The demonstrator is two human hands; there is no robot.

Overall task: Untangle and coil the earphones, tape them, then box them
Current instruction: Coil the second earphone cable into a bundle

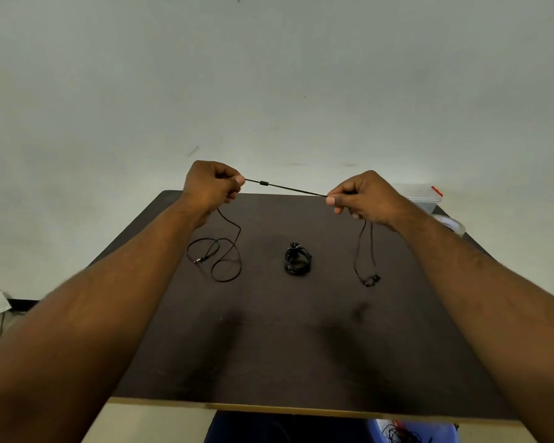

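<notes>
Fingers [237,180] of left hand [210,187] & right hand [363,198] are pinching the earphones [285,188] cable taut above the bench [301,330]; ends are hanging down, w/ a coiled set [297,259] lying between.

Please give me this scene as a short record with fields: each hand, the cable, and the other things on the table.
left hand: pinches the earphone cable
right hand: pinches the same cable
cable: taut between the hands, both ends hanging to the table
coiled earphones: lying at the table's centre
plastic box: far right corner
</notes>
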